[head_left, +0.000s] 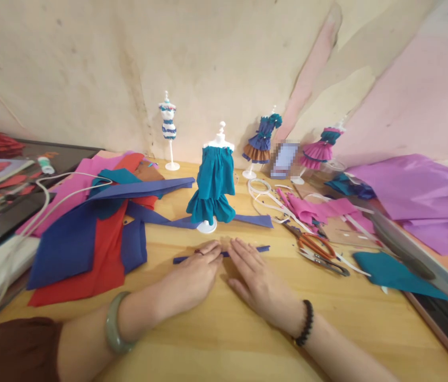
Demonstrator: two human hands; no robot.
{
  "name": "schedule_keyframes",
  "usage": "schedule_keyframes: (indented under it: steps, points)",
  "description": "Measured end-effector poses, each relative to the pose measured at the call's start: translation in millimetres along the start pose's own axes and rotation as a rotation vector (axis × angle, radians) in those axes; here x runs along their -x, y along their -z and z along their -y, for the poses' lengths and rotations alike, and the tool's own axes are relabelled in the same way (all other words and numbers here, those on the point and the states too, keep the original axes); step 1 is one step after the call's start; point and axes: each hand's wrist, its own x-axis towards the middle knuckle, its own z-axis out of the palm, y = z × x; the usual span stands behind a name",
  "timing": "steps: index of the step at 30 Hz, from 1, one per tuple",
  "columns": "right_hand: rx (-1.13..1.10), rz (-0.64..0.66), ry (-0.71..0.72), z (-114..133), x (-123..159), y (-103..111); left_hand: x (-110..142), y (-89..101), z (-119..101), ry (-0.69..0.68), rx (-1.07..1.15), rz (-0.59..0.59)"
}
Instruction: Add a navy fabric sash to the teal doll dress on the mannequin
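Note:
A narrow blue paper strip [261, 248] lies flat on the wooden table [216, 329]. Both hands press down on it with fingers stretched out. My left hand [192, 276] covers the strip's left part and wears a ring; a green bangle sits on that wrist. My right hand [257, 284] lies beside it on the strip's middle, a black bead bracelet on its wrist. Just beyond the fingertips stands a small white mannequin in a teal paper dress [212, 185], with a longer blue strip [253, 219] lying under its base.
Blue, red and pink paper sheets [88, 233] are piled at left beside a white cable [41, 207]. Orange-handled scissors [317, 249], pink scraps, white tape and a teal piece [394, 273] lie at right. Three more dressed mannequins [168, 124] stand by the wall. Purple sheets [418, 191] are far right.

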Motion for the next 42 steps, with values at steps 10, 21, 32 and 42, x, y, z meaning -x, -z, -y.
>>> schedule_keyframes:
  steps: [10,21,32,42]
  points:
    - [0.11,0.069,-0.172,-2.5,14.9,-16.1,-1.2,7.6,-1.4,0.004,-0.083,0.06]
    - [0.235,-0.008,-0.392,-9.0,22.5,-22.9,5.9,0.8,-1.0,0.058,0.021,-0.028]
    - [0.355,0.028,-0.412,-61.4,32.2,-9.5,7.5,11.5,-1.3,0.142,-0.035,0.061]
    - [0.086,0.107,-0.037,-18.5,5.1,-3.7,5.7,14.2,-2.7,0.137,-0.026,0.057]
